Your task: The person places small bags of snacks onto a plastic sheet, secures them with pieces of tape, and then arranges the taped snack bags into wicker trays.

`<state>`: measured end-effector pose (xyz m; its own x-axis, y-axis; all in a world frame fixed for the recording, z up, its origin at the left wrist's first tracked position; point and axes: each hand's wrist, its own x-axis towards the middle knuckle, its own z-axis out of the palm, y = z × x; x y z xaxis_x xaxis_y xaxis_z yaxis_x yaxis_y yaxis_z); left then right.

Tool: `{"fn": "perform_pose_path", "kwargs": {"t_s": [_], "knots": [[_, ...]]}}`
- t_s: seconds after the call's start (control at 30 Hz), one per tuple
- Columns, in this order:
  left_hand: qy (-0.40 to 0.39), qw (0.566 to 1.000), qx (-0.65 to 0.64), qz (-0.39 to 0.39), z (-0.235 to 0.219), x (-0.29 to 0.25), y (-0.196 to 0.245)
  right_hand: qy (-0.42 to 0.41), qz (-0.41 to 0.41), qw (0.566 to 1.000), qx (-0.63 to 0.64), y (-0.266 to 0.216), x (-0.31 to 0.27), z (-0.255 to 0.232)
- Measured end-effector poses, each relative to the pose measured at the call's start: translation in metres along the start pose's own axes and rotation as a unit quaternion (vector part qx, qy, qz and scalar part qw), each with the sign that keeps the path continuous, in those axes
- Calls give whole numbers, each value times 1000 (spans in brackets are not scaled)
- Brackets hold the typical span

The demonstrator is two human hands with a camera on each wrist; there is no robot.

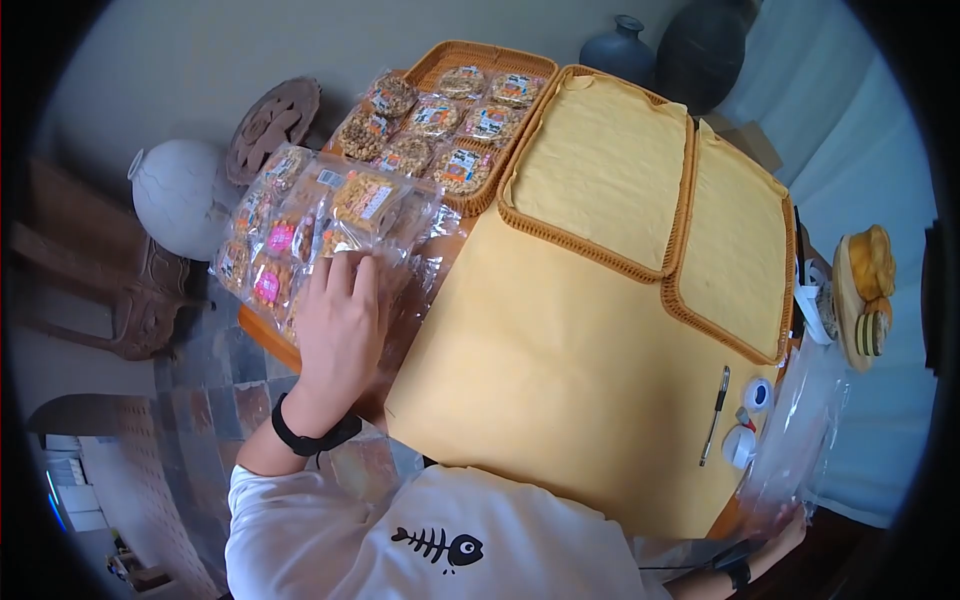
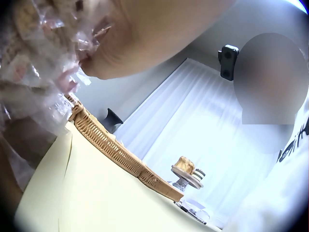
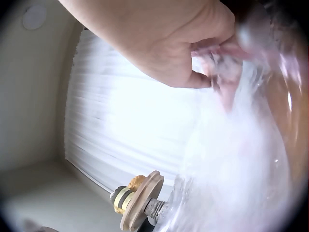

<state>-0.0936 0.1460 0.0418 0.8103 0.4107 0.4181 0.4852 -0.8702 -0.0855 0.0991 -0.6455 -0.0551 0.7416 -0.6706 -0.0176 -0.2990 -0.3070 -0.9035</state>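
On the left of the head view, my left hand [image 1: 340,318] lies at the near side of a large clear bag of wrapped nut snacks [image 1: 280,238], its fingers curled on the plastic. In the left wrist view, crinkled wrappers [image 2: 34,72] crowd against that hand. Low on the right, my right hand [image 1: 787,538] pinches the edge of a clear plastic bag [image 1: 795,430], which looks flat and hangs along the table's right side. Thumb and fingers close on thin film [image 3: 241,140] in the right wrist view.
Behind the snack bag, a wicker tray [image 1: 548,75] holds several round wrapped snacks. Two cloth-lined wicker trays [image 1: 590,248] stand beside it. Yellow paper [image 1: 540,350] covers the table, with a pen [image 1: 714,415] and a white tape roll [image 1: 739,447] near a cake stand [image 1: 852,300].
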Motion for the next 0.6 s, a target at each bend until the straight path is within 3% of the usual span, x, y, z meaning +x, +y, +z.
{"fn": "perform_pose_path", "kwargs": {"t_s": [0.1,0.2,0.3,0.33,0.37,0.43,0.5,0.53,0.57,0.6], "knots": [[14,1000,-5,2,0,2,-2,-27,9,997,-71,-13,-13,3],[40,998,-39,6,-1,3,-8,79,-36,974,-209,-17,-14,7],[58,992,-112,-13,-8,8,-20,263,-40,864,-428,-38,-19,15],[61,988,-140,-25,-12,10,-23,301,-58,847,-434,-50,-17,14],[66,987,-146,-23,-14,11,-25,327,-90,845,-413,-63,-19,16],[76,985,-156,-20,-18,12,-27,345,-278,859,-258,-81,-28,22],[66,984,-166,-1,-19,11,-23,299,-346,884,-94,-133,-86,63],[61,982,-178,6,-22,12,-14,272,-377,885,-12,-159,-115,84],[56,980,-190,13,-24,12,-4,238,-342,908,46,-187,-154,111],[51,975,-216,19,-26,13,3,124,-325,932,99,-196,-173,126]]}}
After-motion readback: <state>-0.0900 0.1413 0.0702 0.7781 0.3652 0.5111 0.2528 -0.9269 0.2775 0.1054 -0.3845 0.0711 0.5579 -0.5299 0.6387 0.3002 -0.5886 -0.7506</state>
